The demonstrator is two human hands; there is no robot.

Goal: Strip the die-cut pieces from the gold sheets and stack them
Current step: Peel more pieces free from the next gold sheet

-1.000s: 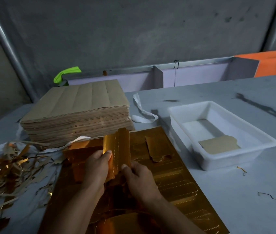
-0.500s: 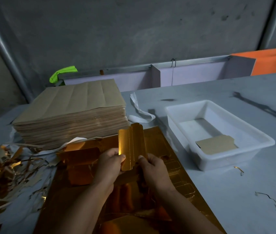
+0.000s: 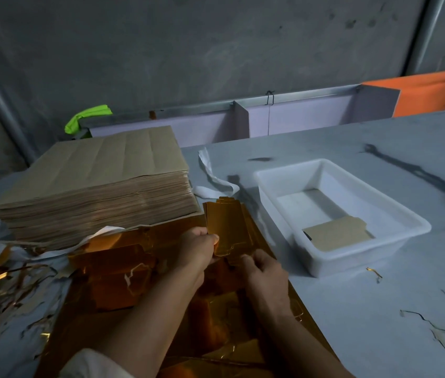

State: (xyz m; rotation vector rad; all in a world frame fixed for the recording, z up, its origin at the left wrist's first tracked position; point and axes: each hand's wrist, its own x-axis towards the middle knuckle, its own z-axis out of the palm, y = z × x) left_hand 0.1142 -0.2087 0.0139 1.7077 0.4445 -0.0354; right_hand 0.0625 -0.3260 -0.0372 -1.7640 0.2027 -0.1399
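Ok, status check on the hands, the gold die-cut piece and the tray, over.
Left hand and right hand both gripping the small gold die-cut piece above the gold sheet. White plastic tray holds one brown piece. Path to tray unobstructed.

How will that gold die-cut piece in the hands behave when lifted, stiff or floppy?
Probably fairly stiff: the gold die-cut piece stands upright, held only at its lower edge by the left hand and right hand. Likely light, being thin card. Its glossy face may be slippery.

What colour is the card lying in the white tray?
Plain brown, unlike the gold sheets; the card shows best in the head view.
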